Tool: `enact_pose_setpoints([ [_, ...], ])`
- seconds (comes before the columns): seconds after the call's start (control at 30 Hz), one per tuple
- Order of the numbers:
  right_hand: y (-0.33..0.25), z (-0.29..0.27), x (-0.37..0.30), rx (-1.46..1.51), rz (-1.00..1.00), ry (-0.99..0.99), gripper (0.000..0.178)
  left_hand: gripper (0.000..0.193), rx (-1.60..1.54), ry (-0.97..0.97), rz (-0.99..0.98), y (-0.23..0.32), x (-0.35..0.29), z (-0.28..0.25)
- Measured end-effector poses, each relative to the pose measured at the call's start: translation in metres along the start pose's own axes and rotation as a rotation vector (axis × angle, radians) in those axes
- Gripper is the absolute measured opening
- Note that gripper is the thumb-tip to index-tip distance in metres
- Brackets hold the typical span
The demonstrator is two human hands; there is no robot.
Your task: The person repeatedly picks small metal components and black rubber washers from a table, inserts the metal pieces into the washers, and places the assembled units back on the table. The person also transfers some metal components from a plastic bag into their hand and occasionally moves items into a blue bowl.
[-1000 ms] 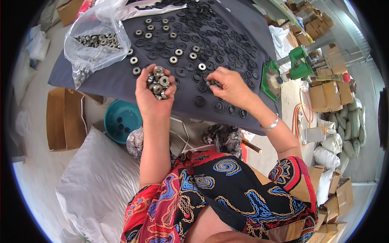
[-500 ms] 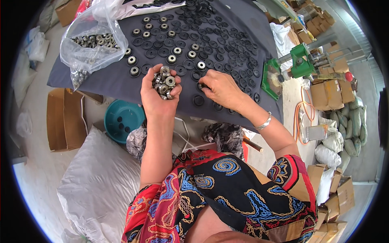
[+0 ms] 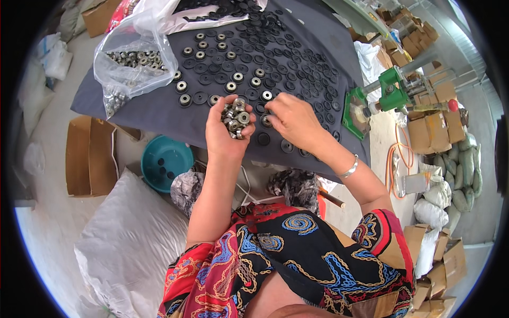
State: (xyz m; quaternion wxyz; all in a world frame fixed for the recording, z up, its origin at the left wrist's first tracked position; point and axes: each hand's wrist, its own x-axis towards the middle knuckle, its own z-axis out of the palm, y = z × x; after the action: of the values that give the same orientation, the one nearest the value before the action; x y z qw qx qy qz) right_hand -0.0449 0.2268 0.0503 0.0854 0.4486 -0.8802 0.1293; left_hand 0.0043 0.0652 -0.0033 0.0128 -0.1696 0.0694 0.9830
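My left hand [image 3: 222, 139] is cupped, palm up, around a heap of small metal ball bearings [image 3: 237, 117] just above the near edge of the table. To its right, my right hand [image 3: 295, 121] reaches down with fingers bunched at one bearing [image 3: 266, 121], which sits at a round black plastic piece. Whether that bearing is fully seated, I cannot tell, as the fingertips partly cover it. Many round black plastic pieces [image 3: 263, 139] lie spread over the dark cloth. Several on the left and middle carry a shiny bearing [image 3: 231, 87] in their centre.
A clear plastic bag [image 3: 132, 74] of bearings lies at the table's left. A green hand press [image 3: 389, 87] stands at its right. Below are a teal basin [image 3: 159, 183] with black pieces, an open cardboard box [image 3: 91, 159] and a large white sack [image 3: 130, 222].
The table scene has shifted slightly right and down in view. A bearing now shows under my right fingertips, and another sits in a black piece beside my left hand.
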Motion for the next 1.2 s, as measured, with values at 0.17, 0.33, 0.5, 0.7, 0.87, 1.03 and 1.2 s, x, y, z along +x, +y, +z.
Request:
enact_pose_setpoints([
  [0.17,-0.039,-0.007,0.014,0.13,-0.117,0.063,0.025,0.024,0.023,0.01,0.017,-0.003,-0.003,0.0],
  [0.33,-0.037,0.002,0.017,0.054,-0.129,0.025,0.029,0.021,0.091,0.048,0.062,-0.007,0.0,-0.004],
  [0.5,-0.025,-0.005,0.026,0.145,-0.152,0.065,0.022,0.022,0.048,0.016,0.07,-0.001,-0.002,-0.005],
  [0.7,0.016,-0.013,0.011,0.175,0.147,-0.064,0.02,0.022,-0.025,-0.001,0.119,0.018,-0.003,-0.005],
  [0.87,0.022,0.004,0.01,0.15,0.176,-0.138,0.02,0.022,-0.027,0.015,0.12,0.017,-0.003,-0.001],
  [1.03,0.023,0.013,0.021,0.103,0.156,-0.177,0.018,0.02,-0.026,0.023,0.125,0.017,-0.001,-0.002],
  [1.2,0.029,0.022,0.024,0.061,0.126,-0.212,0.019,0.021,-0.028,0.035,0.136,0.019,-0.003,-0.002],
])
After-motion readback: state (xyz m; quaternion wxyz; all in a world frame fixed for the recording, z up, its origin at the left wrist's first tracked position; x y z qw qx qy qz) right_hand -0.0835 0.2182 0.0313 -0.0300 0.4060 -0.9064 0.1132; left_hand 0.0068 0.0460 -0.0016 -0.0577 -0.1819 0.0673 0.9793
